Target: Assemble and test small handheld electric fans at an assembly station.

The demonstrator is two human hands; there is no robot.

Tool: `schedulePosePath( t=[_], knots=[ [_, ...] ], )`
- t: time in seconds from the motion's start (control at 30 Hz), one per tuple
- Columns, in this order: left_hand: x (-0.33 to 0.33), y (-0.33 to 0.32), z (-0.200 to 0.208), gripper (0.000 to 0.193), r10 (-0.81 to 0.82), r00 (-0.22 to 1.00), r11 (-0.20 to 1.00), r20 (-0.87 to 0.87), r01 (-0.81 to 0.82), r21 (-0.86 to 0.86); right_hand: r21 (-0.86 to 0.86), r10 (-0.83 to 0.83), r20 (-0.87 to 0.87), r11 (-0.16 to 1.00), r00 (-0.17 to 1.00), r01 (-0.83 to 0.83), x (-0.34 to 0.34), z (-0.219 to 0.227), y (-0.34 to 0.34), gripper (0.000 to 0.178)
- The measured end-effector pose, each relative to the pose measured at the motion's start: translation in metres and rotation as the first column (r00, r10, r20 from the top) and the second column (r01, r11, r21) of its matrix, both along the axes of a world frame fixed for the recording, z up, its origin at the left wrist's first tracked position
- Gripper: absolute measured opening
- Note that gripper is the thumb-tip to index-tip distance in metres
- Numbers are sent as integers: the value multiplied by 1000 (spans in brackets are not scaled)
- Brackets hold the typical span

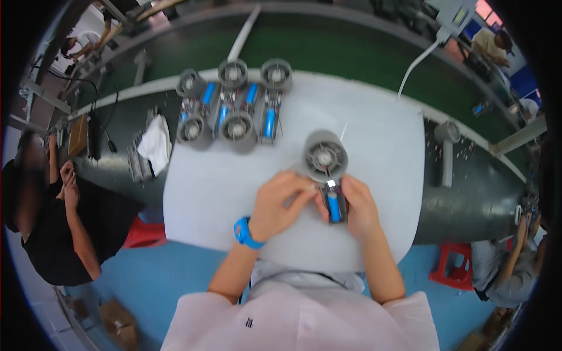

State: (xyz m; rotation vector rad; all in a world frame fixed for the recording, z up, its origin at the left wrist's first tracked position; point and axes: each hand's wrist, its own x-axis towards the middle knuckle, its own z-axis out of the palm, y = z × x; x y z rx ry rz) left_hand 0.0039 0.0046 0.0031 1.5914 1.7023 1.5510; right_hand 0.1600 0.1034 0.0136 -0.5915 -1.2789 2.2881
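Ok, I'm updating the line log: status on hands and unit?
Right hand holding grey fan unit, left hand at its left side. Unit's blue cylinder exposed. Nothing visibly blocking; five similar units apart, upper left.

Right hand [361,205] gripping fan unit [325,161], left hand [281,203] alongside; similar units [236,127] beyond

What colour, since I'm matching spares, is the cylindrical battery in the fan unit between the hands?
The cylindrical battery is blue, seen best in the head view.
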Motion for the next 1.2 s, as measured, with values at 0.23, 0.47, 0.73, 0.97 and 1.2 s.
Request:
schedulePosePath(
  t=[0.23,0.47,0.73,0.97,1.2],
  knots=[
    [1,-5,4,26,-11,997,1000,-82,12,5,-131,-165,-84,979,983,154,13,1,10,44],
    [5,-1,-7,21,-148,960,989,-239,146,-24,294,-53,120,956,991,15,-32,50,47,33],
    [-1,2,-6,21,-161,956,987,-245,158,-32,476,86,194,863,977,-170,-235,73,155,15],
    [-5,2,-6,21,-189,958,982,-217,183,-46,397,-138,310,918,941,3,-394,18,180,19],
    [-4,-2,-7,22,-198,954,980,-226,196,-30,709,-224,430,684,875,-173,-406,20,163,56]
  ],
)
